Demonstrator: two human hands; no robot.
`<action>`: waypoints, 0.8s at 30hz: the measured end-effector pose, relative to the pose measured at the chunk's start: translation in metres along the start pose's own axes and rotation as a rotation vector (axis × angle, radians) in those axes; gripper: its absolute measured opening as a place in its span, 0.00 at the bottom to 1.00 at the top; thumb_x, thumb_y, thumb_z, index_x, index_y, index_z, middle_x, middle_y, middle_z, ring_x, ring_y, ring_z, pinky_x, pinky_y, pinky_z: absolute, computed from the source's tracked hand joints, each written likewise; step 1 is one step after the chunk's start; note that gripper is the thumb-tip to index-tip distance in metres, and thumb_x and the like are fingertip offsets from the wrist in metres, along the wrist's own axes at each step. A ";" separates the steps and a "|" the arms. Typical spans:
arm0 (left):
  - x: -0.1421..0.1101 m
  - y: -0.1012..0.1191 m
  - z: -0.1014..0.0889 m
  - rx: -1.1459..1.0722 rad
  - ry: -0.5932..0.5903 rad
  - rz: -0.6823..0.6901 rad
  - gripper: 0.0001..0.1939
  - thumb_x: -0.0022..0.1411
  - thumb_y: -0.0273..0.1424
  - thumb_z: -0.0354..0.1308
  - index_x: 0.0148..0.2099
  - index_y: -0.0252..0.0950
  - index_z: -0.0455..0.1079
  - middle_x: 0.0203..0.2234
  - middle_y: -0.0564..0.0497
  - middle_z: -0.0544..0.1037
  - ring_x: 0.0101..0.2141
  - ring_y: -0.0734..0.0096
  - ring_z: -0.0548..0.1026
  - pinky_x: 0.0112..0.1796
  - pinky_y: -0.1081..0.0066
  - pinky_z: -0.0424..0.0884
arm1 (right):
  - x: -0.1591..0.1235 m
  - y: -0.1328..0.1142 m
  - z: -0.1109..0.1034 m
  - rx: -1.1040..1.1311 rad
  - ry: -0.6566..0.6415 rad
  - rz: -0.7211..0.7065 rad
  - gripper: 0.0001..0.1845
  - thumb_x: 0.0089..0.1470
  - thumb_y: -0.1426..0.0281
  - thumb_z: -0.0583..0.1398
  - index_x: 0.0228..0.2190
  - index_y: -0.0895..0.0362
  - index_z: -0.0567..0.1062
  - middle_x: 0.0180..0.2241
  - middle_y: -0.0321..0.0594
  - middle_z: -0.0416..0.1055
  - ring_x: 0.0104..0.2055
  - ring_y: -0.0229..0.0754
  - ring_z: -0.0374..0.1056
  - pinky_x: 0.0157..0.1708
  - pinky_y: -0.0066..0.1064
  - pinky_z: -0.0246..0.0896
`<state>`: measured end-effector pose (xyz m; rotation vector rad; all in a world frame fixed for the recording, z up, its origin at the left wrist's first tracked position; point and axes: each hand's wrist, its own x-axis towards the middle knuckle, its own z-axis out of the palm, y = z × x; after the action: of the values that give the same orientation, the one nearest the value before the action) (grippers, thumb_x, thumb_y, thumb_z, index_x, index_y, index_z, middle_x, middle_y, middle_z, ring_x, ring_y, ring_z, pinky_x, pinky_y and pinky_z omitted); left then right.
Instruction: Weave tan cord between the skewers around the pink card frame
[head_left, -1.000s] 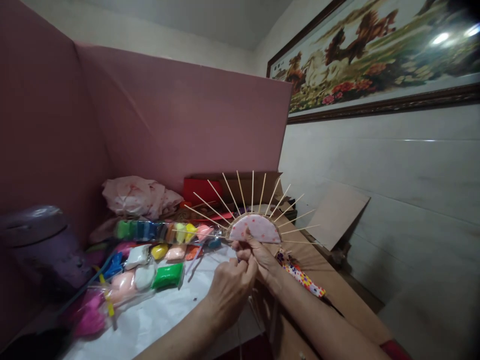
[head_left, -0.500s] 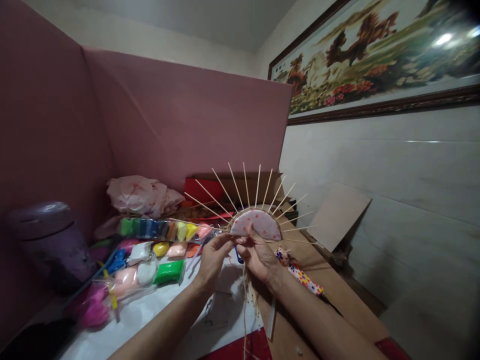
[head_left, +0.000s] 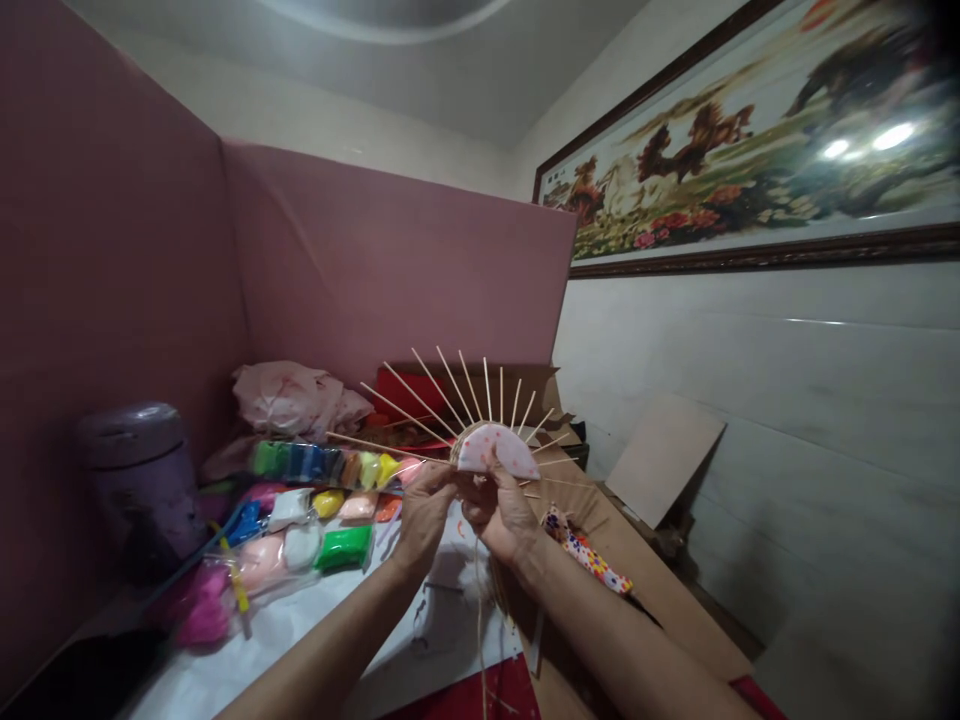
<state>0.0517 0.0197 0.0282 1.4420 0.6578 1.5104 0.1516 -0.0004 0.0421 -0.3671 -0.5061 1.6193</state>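
A half-round piece [head_left: 501, 452] covered in pale pink dotted cloth stands upright before me, with thin wooden sticks [head_left: 471, 388] fanning out from its curved edge. Brown twine [head_left: 459, 440] runs along that curve at the sticks' bases. My right hand [head_left: 504, 515] grips the piece from below, its thumb pressed on the cloth front and its other fingers curled behind. At the lower left corner my left hand [head_left: 421, 515] is closed in a pinch beside the lowest stick; its fingertips hide what lies between them. A loose strand of twine [head_left: 481, 610] hangs below my hands.
Bagged coloured clay packs [head_left: 345, 548] and a clear strip of clay colours [head_left: 307, 463] lie at left. A lilac flask [head_left: 139, 480] stands behind them. Flower-print cloth [head_left: 589, 562] rests on cardboard [head_left: 660, 610] at right. Pink panels [head_left: 405, 260] rise behind.
My left hand was a fist lower beside my right wrist; it has moved up and left to the piece's corner. The piece has turned somewhat, and the view has shifted.
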 end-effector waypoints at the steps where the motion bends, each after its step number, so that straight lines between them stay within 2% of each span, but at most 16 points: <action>1: 0.001 0.002 0.000 -0.023 -0.007 -0.014 0.06 0.46 0.29 0.59 0.29 0.35 0.74 0.26 0.51 0.74 0.31 0.70 0.69 0.37 0.69 0.64 | -0.001 0.000 0.003 0.001 0.017 -0.002 0.14 0.39 0.62 0.65 0.22 0.59 0.69 0.16 0.30 0.67 0.13 0.27 0.55 0.08 0.17 0.39; 7: 0.002 0.009 -0.001 -0.060 -0.017 0.053 0.09 0.46 0.33 0.60 0.30 0.34 0.73 0.29 0.50 0.74 0.32 0.70 0.70 0.37 0.71 0.64 | -0.005 0.008 0.019 0.014 0.112 0.023 0.18 0.39 0.57 0.63 0.20 0.60 0.68 0.13 0.31 0.66 0.13 0.28 0.57 0.10 0.18 0.43; 10: 0.003 0.010 0.000 -0.105 0.061 -0.041 0.10 0.45 0.35 0.61 0.28 0.32 0.72 0.23 0.52 0.74 0.27 0.72 0.70 0.31 0.73 0.65 | -0.004 0.019 0.025 0.008 0.142 0.000 0.16 0.39 0.59 0.64 0.20 0.59 0.69 0.15 0.31 0.69 0.14 0.28 0.59 0.11 0.18 0.47; 14: 0.005 0.015 0.000 -0.251 0.187 -0.191 0.14 0.43 0.39 0.62 0.26 0.31 0.70 0.18 0.53 0.72 0.20 0.76 0.68 0.24 0.76 0.64 | 0.001 0.035 0.028 -0.093 0.126 -0.069 0.16 0.42 0.57 0.62 0.26 0.59 0.72 0.17 0.32 0.70 0.14 0.30 0.60 0.12 0.20 0.49; 18: 0.008 0.020 -0.003 -0.294 0.242 -0.242 0.16 0.45 0.41 0.60 0.26 0.31 0.68 0.14 0.56 0.69 0.16 0.80 0.64 0.19 0.78 0.61 | 0.000 0.042 0.033 -0.251 0.136 -0.143 0.18 0.42 0.56 0.61 0.27 0.59 0.72 0.18 0.33 0.68 0.14 0.28 0.57 0.09 0.17 0.40; 21: 0.014 0.025 -0.008 -0.303 0.289 -0.251 0.17 0.45 0.42 0.59 0.28 0.30 0.68 0.15 0.56 0.69 0.16 0.79 0.65 0.20 0.77 0.62 | -0.006 0.042 0.037 -0.342 0.148 -0.176 0.16 0.41 0.59 0.63 0.29 0.58 0.72 0.19 0.32 0.67 0.15 0.27 0.54 0.09 0.16 0.34; 24: 0.023 0.036 -0.017 -0.291 0.311 -0.112 0.18 0.46 0.41 0.59 0.34 0.30 0.70 0.20 0.53 0.72 0.19 0.77 0.68 0.23 0.76 0.65 | -0.016 0.040 0.040 -0.443 0.142 -0.140 0.14 0.39 0.63 0.64 0.26 0.59 0.71 0.17 0.31 0.62 0.14 0.25 0.49 0.09 0.15 0.31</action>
<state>0.0284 0.0278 0.0669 0.9466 0.6582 1.6790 0.0985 -0.0231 0.0544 -0.7551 -0.7652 1.3273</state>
